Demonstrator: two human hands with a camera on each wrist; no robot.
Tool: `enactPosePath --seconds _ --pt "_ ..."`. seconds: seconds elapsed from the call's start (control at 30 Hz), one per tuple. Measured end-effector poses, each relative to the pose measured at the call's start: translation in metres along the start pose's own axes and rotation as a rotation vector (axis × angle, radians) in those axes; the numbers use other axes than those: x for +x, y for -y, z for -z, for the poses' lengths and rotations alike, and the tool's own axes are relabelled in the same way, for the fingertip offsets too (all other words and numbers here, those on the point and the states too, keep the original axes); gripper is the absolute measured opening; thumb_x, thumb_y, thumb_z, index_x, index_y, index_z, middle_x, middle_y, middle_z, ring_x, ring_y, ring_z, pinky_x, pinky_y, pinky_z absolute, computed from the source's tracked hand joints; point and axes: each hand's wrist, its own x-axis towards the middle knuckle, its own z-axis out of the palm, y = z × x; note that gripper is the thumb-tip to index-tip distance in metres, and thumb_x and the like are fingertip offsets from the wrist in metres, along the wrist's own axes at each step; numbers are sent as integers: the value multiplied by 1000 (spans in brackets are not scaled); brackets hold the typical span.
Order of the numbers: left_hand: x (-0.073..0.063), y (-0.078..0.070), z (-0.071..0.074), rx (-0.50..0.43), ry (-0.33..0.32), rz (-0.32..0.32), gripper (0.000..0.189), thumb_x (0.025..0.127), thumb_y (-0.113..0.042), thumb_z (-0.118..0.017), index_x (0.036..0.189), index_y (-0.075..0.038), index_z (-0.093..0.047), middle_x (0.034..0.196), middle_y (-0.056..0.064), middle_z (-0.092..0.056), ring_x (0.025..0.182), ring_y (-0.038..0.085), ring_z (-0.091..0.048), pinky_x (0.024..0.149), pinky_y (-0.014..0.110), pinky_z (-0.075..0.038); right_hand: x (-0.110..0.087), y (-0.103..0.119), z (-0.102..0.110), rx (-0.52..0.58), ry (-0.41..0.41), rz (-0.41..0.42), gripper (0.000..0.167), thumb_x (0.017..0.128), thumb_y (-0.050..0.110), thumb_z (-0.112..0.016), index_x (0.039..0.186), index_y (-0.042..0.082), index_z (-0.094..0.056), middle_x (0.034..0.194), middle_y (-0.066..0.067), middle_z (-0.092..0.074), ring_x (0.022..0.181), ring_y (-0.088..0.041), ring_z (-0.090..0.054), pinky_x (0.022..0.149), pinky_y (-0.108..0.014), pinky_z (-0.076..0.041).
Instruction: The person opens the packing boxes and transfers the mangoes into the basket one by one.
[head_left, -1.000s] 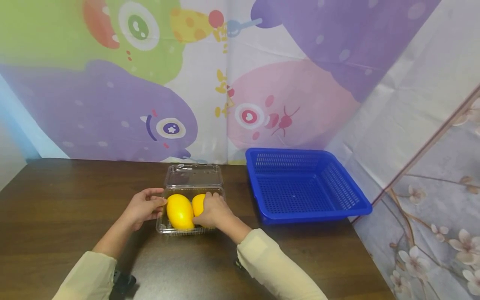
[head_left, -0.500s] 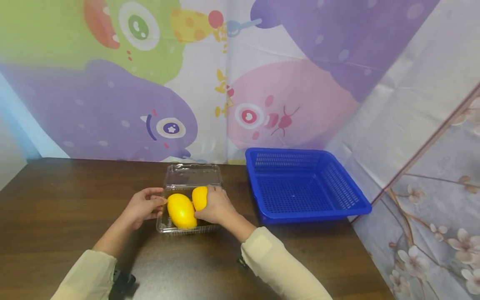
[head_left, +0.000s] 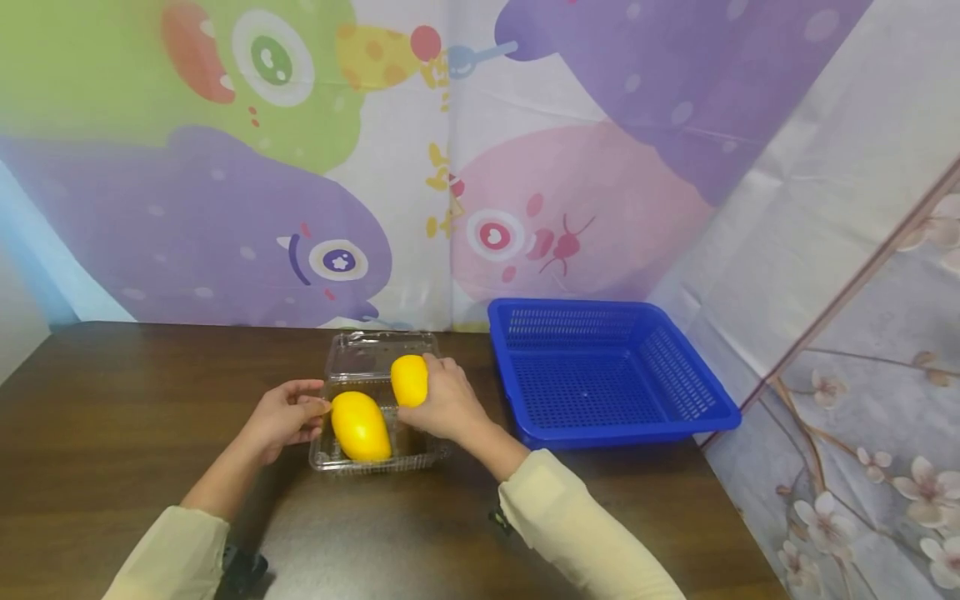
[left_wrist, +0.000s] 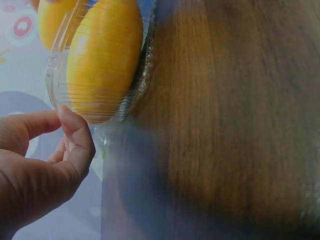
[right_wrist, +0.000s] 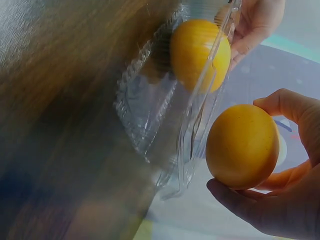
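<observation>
A clear plastic clamshell container [head_left: 414, 461] lies open on the table, its lid [head_left: 363, 357] folded back. One yellow mango [head_left: 361, 427] rests in its left half. Thumb and index finger of my left hand [head_left: 282, 420] pinch the container's left rim, as the left wrist view shows at the rim [left_wrist: 56, 82]. My right hand [head_left: 450, 403] grips a second mango [head_left: 408, 381] between thumb and fingers. In the right wrist view, that mango [right_wrist: 242, 146] is held above the container, apart from it. The palm side of the right hand is partly hidden.
A blue perforated plastic basket [head_left: 615, 435] stands to the right of the container, with nothing seen inside. The brown wooden table [head_left: 360, 533] ends at a cartoon-printed cloth [head_left: 420, 283] behind. A floral cloth [head_left: 862, 417] hangs along the right side.
My right hand has lifted the second mango up out of the container's right half, moving slightly back and right. My left hand keeps its place at the rim.
</observation>
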Motion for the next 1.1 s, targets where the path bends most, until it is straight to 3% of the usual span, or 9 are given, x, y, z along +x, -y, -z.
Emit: enactPosePath --seconds 0.4,1.1 --pt "-2 -2 0 -7 3 -6 56 92 -9 -55 139 7 -29 93 4 -57 72 12 -55 64 23 -55 1 -4 9 -30 -13 -7 87 70 34 -75 141 4 -35 128 -15 -49 112 -25 -48 88 -35 -49" --pt "0 1 1 -11 10 -2 56 92 -10 -55 139 7 -28 95 6 -57 73 13 -56 66 24 -55 2 -13 23 -37 -59 16 85 67 33 -74 138 2 -39 121 -17 -52 107 -27 -50 85 -36 -48"
